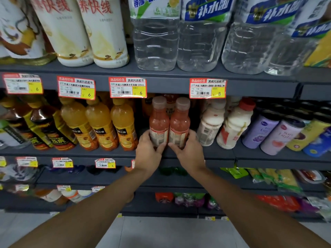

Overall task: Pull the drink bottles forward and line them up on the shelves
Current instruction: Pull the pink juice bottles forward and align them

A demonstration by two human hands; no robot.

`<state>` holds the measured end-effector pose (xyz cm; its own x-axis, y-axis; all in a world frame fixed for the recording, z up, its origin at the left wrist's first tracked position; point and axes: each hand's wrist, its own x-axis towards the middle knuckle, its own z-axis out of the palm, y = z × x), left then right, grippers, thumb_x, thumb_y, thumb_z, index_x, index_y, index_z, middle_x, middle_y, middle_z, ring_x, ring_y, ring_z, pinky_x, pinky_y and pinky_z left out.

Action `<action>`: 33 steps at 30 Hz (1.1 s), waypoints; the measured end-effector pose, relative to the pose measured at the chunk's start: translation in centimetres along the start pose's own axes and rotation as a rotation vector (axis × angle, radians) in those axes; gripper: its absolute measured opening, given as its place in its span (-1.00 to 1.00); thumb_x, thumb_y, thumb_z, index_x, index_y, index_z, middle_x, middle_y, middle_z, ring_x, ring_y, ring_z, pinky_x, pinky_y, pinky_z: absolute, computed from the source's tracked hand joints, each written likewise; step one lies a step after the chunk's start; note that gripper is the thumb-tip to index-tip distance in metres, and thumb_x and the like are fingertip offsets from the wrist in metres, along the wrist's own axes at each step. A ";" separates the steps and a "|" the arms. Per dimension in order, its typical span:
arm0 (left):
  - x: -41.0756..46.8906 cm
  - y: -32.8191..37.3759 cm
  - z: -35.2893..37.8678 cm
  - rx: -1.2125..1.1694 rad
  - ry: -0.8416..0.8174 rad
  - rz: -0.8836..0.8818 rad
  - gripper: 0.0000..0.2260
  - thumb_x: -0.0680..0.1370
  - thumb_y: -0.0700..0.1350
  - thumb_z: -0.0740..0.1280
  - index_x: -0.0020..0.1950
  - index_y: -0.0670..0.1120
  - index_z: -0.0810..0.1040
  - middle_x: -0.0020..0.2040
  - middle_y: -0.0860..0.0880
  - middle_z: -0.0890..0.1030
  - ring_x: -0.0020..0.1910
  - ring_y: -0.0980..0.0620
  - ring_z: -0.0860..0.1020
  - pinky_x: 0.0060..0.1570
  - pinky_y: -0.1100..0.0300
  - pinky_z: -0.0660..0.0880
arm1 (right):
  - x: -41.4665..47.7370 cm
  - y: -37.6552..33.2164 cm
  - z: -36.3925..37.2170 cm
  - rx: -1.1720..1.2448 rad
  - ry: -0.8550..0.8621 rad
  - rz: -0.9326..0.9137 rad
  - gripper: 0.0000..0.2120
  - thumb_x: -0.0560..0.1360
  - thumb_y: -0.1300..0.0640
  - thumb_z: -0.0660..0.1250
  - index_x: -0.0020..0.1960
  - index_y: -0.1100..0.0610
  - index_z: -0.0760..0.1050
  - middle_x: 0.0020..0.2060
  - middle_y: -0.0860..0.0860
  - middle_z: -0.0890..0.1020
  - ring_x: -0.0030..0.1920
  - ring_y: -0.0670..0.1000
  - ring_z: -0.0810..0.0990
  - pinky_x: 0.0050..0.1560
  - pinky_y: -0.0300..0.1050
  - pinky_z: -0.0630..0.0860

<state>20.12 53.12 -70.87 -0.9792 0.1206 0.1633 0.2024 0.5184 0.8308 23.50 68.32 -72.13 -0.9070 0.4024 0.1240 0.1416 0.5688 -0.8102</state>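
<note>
Pink-orange drink fills the two bottles that we hold at the middle of the dark grey shelf. The left pink bottle and the right pink bottle stand upright, side by side and touching, their pale caps just below the lip of the upper shelf, which carries red-and-yellow price tags. Our left hand is clamped round the lower part of the left pink bottle from its left side, thumb lying across the front near the base. Our right hand grips the right pink bottle the same way from its right side. The two thumbs almost meet in front. Both bottles are near the shelf's front edge; our hands hide their bases, so we cannot tell whether they rest on it. More bottles of the same colour show dimly farther back.

Left of them three orange juice bottles stand in a row, and farther left are dark tea bottles with yellow labels. On the right stand white milky bottles, then lilac cans. On the upper shelf, clear water bottles stand to the right of tall white bottles with red lettering.
</note>
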 end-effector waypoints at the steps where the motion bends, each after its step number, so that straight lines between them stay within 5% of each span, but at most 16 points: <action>1: -0.2 0.0 0.2 0.003 0.027 0.014 -0.51 0.53 -0.10 0.47 0.42 -0.12 0.40 0.27 -0.07 0.54 0.28 -0.02 0.50 0.29 0.00 0.46 | -0.2 -0.3 0.3 0.011 0.044 0.010 -0.37 0.44 -0.08 0.55 0.36 0.09 0.34 0.19 0.00 0.60 0.19 0.04 0.61 0.18 0.11 0.58; 5: -0.6 -1.3 1.3 -0.069 0.069 0.135 -0.69 0.57 -0.20 0.36 0.30 -0.06 0.44 0.04 -0.05 0.63 -0.01 0.04 0.63 0.04 0.05 0.59 | -0.5 0.0 1.4 -0.053 0.095 -0.143 -0.46 0.50 -0.10 0.40 0.38 0.06 0.34 0.17 0.02 0.55 0.18 0.08 0.60 0.13 0.12 0.57; 9: -0.6 -3.4 1.7 -0.097 0.059 0.239 -0.64 0.63 -0.13 0.32 0.38 0.12 0.36 -0.25 0.05 0.64 -0.36 0.17 0.62 -0.35 0.25 0.58 | -0.4 1.7 1.9 -0.081 0.118 -0.248 -0.51 0.57 -0.02 0.31 0.46 0.00 0.27 0.24 -0.02 0.57 0.18 0.08 0.60 0.14 0.09 0.55; 13: 0.0 -4.1 2.7 -0.029 0.249 0.285 -0.61 0.56 -0.05 0.42 0.36 0.06 0.43 0.00 0.08 0.69 -0.05 0.11 0.65 -0.04 0.27 0.54 | 0.5 3.2 2.4 -0.061 0.189 -0.382 -0.67 0.61 0.02 0.23 0.37 -0.04 0.37 0.14 -0.12 0.60 0.13 -0.06 0.59 0.12 -0.05 0.53; 17: 1.0 -4.7 3.3 0.125 0.335 0.272 -0.49 0.52 0.07 0.41 0.41 -0.06 0.37 0.09 -0.03 0.68 0.04 -0.07 0.65 -0.03 0.09 0.54 | 1.6 4.3 3.3 -0.039 0.300 -0.388 -0.70 0.59 -0.13 0.26 0.29 -0.13 0.38 0.01 -0.28 0.56 -0.03 -0.23 0.52 -0.14 -0.51 0.35; 26: 2.9 -5.5 3.0 0.020 0.321 0.335 -0.52 0.48 0.11 0.46 0.22 -0.16 0.45 0.09 -0.12 0.65 0.11 -0.13 0.62 -0.01 0.14 0.53 | 2.4 4.6 3.9 -0.061 0.479 -0.417 -0.52 0.45 -0.31 0.41 0.10 -0.01 0.31 -0.21 -0.22 0.49 -0.22 -0.14 0.46 -0.35 -0.40 0.29; 29: 2.6 -5.3 2.7 -0.001 0.298 0.308 -0.48 0.46 0.13 0.48 0.21 -0.16 0.42 0.12 -0.13 0.63 0.12 -0.14 0.62 0.04 0.05 0.57 | 2.1 4.2 3.6 -0.080 0.430 -0.386 -0.47 0.47 -0.25 0.38 0.25 0.05 0.33 -0.02 -0.07 0.62 -0.02 0.00 0.59 -0.08 -0.13 0.44; 33: 1.9 -5.4 2.4 -0.007 0.305 0.339 -0.54 0.45 0.10 0.51 0.14 -0.12 0.41 0.06 -0.05 0.63 0.09 -0.08 0.63 -0.05 0.11 0.56 | 1.5 4.1 3.1 -0.043 0.363 -0.366 -0.37 0.47 -0.20 0.41 0.37 0.10 0.31 0.10 -0.02 0.63 0.13 0.03 0.62 0.11 -0.05 0.51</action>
<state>17.23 52.59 -76.29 -0.8177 0.0272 0.5749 0.5131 0.4869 0.7068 21.52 69.02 -77.03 -0.7052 0.3900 0.5921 -0.1360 0.7452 -0.6529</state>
